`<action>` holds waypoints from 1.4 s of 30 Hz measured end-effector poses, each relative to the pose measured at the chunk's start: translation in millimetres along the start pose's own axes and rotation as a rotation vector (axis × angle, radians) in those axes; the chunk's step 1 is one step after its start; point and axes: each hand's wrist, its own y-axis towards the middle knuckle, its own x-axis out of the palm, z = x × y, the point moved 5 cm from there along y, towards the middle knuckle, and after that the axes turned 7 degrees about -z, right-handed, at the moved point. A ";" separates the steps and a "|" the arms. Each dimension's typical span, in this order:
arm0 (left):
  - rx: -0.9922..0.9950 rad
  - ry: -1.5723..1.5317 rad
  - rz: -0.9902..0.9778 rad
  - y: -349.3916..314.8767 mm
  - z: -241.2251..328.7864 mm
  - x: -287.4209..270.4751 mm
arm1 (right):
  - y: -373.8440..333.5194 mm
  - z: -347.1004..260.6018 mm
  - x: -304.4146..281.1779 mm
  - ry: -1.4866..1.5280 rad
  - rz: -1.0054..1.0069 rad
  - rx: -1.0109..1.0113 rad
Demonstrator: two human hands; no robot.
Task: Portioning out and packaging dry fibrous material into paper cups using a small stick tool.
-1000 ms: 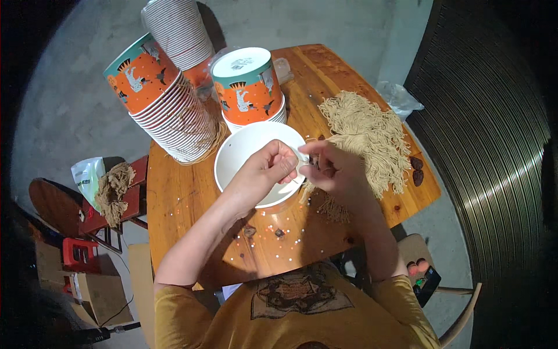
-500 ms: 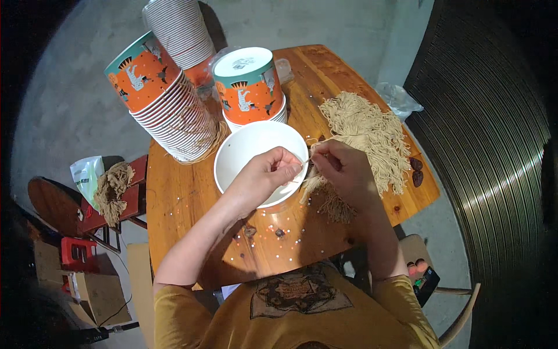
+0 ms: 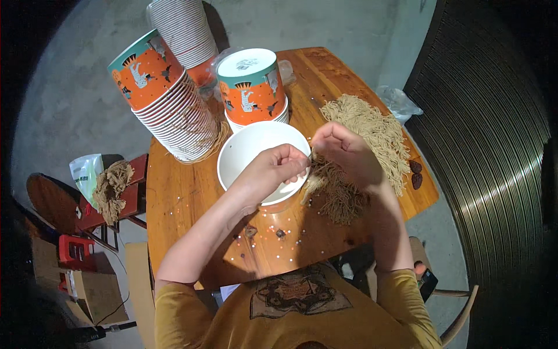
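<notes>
A white-lined paper bucket (image 3: 244,152) lies before me with its round opening tilted toward me; a bit of its orange outside shows below the rim. My left hand (image 3: 271,172) is at its right rim, thumb and forefinger pinched on a thin beige string. Just right of the rim, my right hand (image 3: 352,157) is raised with its fingers pinched together. A fine strand seems to run between the two hands, but its ends are hidden by the fingers. A large heap of beige strings (image 3: 363,119) spreads beyond and beneath my right hand.
Orange printed buckets stand upside down in a centre stack (image 3: 251,96) and a left stack (image 3: 174,113) with strings hanging on it. A taller stack (image 3: 185,32) rises behind. Two dark dried fruits (image 3: 416,173) lie by the right table edge (image 3: 427,200). White specks dot the front.
My right hand has moved up and slightly right, away from the left fingertips. My left hand stays at the rim, shifted slightly right.
</notes>
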 end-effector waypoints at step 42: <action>-0.018 0.192 -0.003 23.5 2.3 0.6 | 14.4 53.5 -1.5 0.923 0.096 0.120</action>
